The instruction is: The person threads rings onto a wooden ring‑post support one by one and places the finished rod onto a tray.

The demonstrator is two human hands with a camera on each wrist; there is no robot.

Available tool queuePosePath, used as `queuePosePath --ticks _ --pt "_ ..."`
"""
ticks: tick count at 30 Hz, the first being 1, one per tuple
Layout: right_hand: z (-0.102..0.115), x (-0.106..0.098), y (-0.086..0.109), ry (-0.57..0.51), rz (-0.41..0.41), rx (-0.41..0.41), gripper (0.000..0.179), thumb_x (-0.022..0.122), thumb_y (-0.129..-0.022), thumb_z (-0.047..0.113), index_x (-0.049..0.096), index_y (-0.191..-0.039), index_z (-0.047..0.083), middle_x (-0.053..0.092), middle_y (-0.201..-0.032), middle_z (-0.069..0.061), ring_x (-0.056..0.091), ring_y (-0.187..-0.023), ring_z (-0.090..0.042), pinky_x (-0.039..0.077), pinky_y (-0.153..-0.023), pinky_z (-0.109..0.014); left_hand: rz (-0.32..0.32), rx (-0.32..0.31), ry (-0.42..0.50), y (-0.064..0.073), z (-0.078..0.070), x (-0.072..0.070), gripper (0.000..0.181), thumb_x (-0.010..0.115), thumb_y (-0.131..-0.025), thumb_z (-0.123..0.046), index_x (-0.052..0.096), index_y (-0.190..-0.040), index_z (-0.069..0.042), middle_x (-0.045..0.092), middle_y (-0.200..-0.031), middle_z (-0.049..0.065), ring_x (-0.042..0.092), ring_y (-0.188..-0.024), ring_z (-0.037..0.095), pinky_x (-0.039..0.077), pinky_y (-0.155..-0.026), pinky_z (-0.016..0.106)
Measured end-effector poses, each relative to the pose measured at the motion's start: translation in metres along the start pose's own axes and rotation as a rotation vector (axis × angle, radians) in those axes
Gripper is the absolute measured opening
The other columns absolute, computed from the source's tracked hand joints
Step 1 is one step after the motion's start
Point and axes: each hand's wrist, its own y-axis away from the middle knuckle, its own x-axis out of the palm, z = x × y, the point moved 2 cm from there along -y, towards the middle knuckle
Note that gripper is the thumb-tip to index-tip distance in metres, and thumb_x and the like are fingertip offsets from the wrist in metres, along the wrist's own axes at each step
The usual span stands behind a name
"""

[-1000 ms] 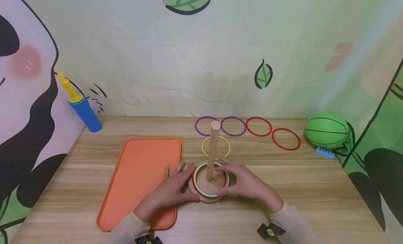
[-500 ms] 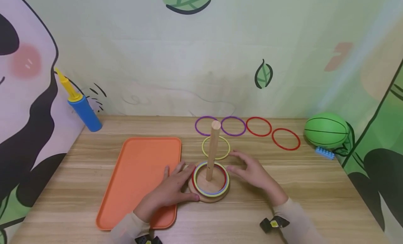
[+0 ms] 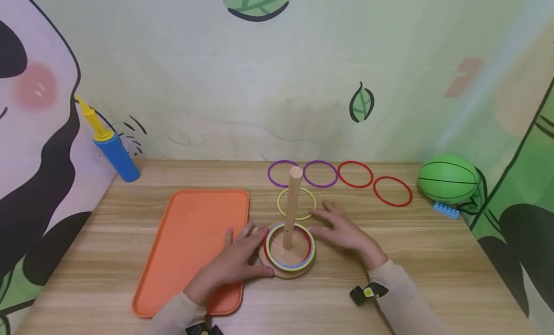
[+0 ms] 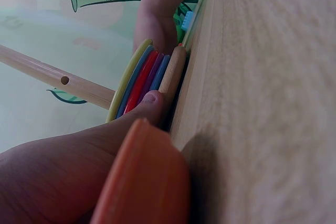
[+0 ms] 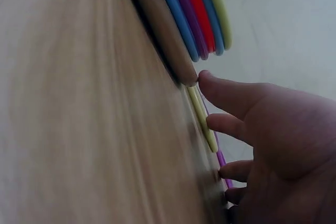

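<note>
A round wooden stand with an upright peg (image 3: 293,200) bears a stack of coloured rings, a yellow one (image 3: 289,267) on top. Under that ring the left wrist view shows blue, red (image 4: 140,80), purple and blue edges above the wooden base (image 4: 172,77). My left hand (image 3: 233,258) lies against the base's left side, thumb at the front edge and the other fingers spread. Just right of the stand is my right hand (image 3: 344,229), fingers apart. Its fingertips are at the near right edge of a loose yellow ring (image 3: 281,195), and its thumb is beside the base.
Two purple rings (image 3: 320,186) and two red rings (image 3: 393,204) lie along the back of the table. An orange tray (image 3: 195,219) is under my left hand's side. A green ball (image 3: 449,179), a blue block (image 3: 446,210) and a blue-yellow pump (image 3: 117,157) stand farther out.
My right hand has let go of the stacked rings, drawn back to the right, then moved forward to the loose yellow ring. The left hand has stayed at the base.
</note>
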Motion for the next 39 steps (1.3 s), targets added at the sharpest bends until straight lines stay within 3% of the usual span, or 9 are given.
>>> queuePosePath --ticks 6,10,13,16,26,32,39 --pt "-0.006 -0.003 0.003 -0.007 -0.069 0.010 0.041 0.077 -0.097 0.028 0.069 -0.131 0.006 0.033 -0.162 -0.036 0.021 -0.154 -0.056 0.018 -0.122 -0.071 0.008 -0.013 -0.024 0.000 0.001 0.001 0.107 0.080 -0.086 -0.061 0.032 -0.166 -0.009 0.037 -0.169 0.011 0.009 -0.162 0.039 -0.012 -0.119 0.075" --pt "-0.013 -0.008 0.009 0.021 -0.092 -0.047 0.028 0.083 -0.090 0.024 0.067 -0.104 0.006 0.041 -0.156 -0.038 0.030 -0.150 -0.058 0.024 -0.120 -0.071 0.006 -0.012 -0.021 0.000 0.002 0.001 0.108 0.080 -0.086 -0.062 0.032 -0.166 -0.009 0.036 -0.169 0.011 0.009 -0.162 0.039 -0.012 -0.118 0.075" --pt "-0.018 -0.012 0.014 0.032 -0.098 -0.064 0.032 0.088 -0.085 0.025 0.059 -0.087 0.012 0.042 -0.155 -0.040 0.031 -0.148 -0.059 0.025 -0.120 -0.072 0.002 -0.009 -0.014 -0.001 0.001 0.002 0.108 0.080 -0.086 -0.061 0.032 -0.166 -0.009 0.037 -0.169 0.011 0.009 -0.162 0.039 -0.013 -0.118 0.075" --pt "-0.022 -0.014 0.019 0.023 -0.105 -0.049 0.035 0.091 -0.083 0.026 0.058 -0.081 0.014 0.041 -0.156 -0.040 0.030 -0.149 -0.060 0.024 -0.120 -0.072 0.003 -0.008 -0.013 -0.001 0.001 0.002 0.108 0.081 -0.086 -0.061 0.032 -0.166 -0.008 0.038 -0.168 0.011 0.009 -0.162 0.039 -0.012 -0.118 0.075" --pt "-0.027 -0.017 0.020 -0.046 -0.154 -0.022 0.036 0.093 -0.082 0.025 0.059 -0.079 0.015 0.041 -0.156 -0.039 0.037 -0.146 -0.058 0.029 -0.120 -0.067 -0.002 -0.001 -0.008 0.001 0.002 0.001 0.107 0.081 -0.086 -0.059 0.033 -0.166 -0.008 0.038 -0.168 0.012 0.010 -0.161 0.041 -0.012 -0.118 0.076" --pt "-0.027 -0.020 0.019 -0.126 -0.219 0.035 0.037 0.095 -0.079 0.028 0.061 -0.084 0.013 0.044 -0.157 -0.035 0.040 -0.147 -0.053 0.030 -0.122 -0.062 -0.006 0.003 -0.016 0.001 0.003 0.000 0.107 0.080 -0.086 -0.061 0.032 -0.166 -0.008 0.038 -0.168 0.013 0.011 -0.161 0.041 -0.010 -0.118 0.077" --pt "-0.026 -0.022 0.019 -0.162 -0.254 0.045 0.038 0.095 -0.079 0.026 0.063 -0.090 0.011 0.047 -0.156 -0.032 0.039 -0.148 -0.051 0.029 -0.123 -0.061 -0.006 0.003 -0.016 0.001 0.004 0.001 0.107 0.081 -0.086 -0.061 0.033 -0.166 -0.008 0.038 -0.168 0.013 0.011 -0.161 0.041 -0.011 -0.118 0.076"
